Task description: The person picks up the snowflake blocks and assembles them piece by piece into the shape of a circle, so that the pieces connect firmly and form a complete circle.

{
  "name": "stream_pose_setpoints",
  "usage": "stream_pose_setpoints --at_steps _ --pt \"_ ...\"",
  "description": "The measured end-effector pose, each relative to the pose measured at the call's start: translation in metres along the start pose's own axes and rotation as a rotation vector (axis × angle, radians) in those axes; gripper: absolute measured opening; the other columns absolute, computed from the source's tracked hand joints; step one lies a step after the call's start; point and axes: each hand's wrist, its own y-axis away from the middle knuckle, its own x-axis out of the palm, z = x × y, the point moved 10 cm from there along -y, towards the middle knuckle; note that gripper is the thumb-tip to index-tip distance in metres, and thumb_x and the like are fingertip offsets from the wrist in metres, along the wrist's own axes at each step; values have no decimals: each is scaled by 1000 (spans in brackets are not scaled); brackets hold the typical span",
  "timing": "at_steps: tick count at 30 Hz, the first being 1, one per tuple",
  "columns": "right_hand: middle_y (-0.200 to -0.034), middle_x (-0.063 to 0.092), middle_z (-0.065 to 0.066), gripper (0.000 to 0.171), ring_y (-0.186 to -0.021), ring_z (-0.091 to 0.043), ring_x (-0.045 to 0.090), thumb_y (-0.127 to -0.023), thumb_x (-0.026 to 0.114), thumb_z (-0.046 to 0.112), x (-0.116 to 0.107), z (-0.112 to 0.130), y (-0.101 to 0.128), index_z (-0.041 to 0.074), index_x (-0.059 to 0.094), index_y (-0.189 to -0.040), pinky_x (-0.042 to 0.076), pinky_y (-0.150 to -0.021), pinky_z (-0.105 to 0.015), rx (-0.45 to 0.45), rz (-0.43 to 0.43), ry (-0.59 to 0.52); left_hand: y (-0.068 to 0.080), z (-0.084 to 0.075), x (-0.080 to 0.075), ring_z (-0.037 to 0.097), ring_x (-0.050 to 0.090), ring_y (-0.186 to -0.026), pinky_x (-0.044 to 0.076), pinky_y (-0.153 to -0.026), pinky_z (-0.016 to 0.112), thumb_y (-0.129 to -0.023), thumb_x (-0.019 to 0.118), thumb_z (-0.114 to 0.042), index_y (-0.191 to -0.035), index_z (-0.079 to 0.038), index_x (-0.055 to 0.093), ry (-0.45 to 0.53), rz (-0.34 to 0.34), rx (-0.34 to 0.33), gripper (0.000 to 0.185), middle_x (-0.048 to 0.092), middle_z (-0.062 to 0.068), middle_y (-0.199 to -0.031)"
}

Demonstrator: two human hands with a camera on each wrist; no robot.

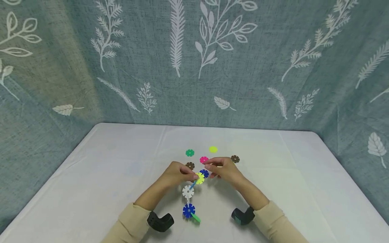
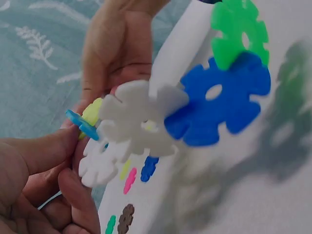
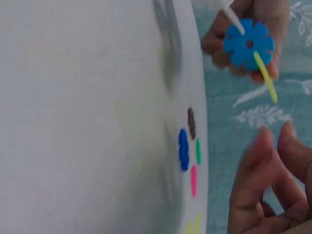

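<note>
In the head view, the left hand (image 1: 178, 173) pinches the upper end of a chain of notched plastic discs (image 1: 185, 193) over the white surface (image 1: 133, 162), its fingertips partly covering the chain's yellow disc (image 1: 201, 179). The right hand (image 1: 226, 170), loosely curved and holding nothing, is near it. In the left wrist view, the top edge clips the green disc (image 2: 228, 34); white discs (image 2: 122, 107) hide the right fingertips. In the right wrist view, the right forefinger (image 3: 251, 165) is blurred, apart from the thumb; a loose yellow disc (image 3: 196, 224) is cut off below.

White table (image 1: 136, 152); loose notched discs (image 1: 189, 153) lying on top.
</note>
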Motion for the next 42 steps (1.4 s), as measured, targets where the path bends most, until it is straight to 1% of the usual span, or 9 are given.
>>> stream_pose_setpoints --at_steps 4,7,11,20,26,29,32,36,42 --pt "-68 49 -1 25 -57 -11 40 -83 67 16 -8 -10 -8 9 69 -107 30 -51 -21 43 -83 76 2 11 -12 11 60 -74 48 -74 32 -80 70 -14 -80 0 71 32 -78 -100 15 69 5 -79" --pt "-57 38 2 27 -55 -11 32 -80 69 11 -4 -16 -14 9 70 -106 26 -50 -20 49 -65 136 2 16 -18 13 58 -76 46 -73 31 -80 70 -15 -80 0 71 28 -119 -130 15 68 4 -78" --pt "-51 34 4 28 -49 -9 29 -77 71 7 5 -18 -17 6 70 -105 24 -46 -20 16 -19 214 0 22 -21 15 58 -77 43 -76 34 -82 68 -17 -81 -1 71 35 -144 -162 16 68 4 -76" --pt "-56 43 1 27 -53 -12 38 -73 76 12 7 -10 -16 11 73 -99 27 -48 -21 -37 -85 420 2 18 -24 16 58 -77 44 -74 34 -81 68 -18 -80 1 70 77 -150 -155 19 69 5 -74" --pt "-74 62 1 21 -70 -13 53 -65 82 18 0 -7 -13 16 73 -84 36 -58 -26 -29 -167 550 1 20 -23 16 57 -75 45 -72 33 -81 68 -17 -79 1 70 83 -152 -146 19 68 3 -72" --pt "-73 67 2 14 -69 -10 57 -66 81 14 -4 0 -9 15 71 -76 40 -59 -26 -63 -205 538 1 21 -23 15 57 -76 44 -72 32 -81 67 -17 -79 0 70 77 -152 -156 18 69 3 -72" --pt "-65 67 1 8 -59 -8 55 -69 77 8 -5 10 -5 10 70 -72 41 -56 -23 -116 -218 446 0 21 -24 15 56 -76 43 -71 31 -81 67 -17 -78 0 70 76 -157 -159 17 68 3 -72" --pt "-66 67 -2 7 -58 -7 55 -70 76 5 -7 23 2 6 69 -72 44 -55 -20 -171 -231 359 0 22 -23 15 56 -76 42 -71 30 -80 67 -17 -77 0 69 83 -155 -160 17 68 2 -71" --pt "-69 68 -2 7 -60 -8 56 -72 75 4 -5 35 11 7 68 -72 46 -56 -19 -231 -243 353 1 17 -18 14 55 -75 41 -70 29 -79 69 -18 -78 -1 70 92 -140 -162 17 67 1 -71"
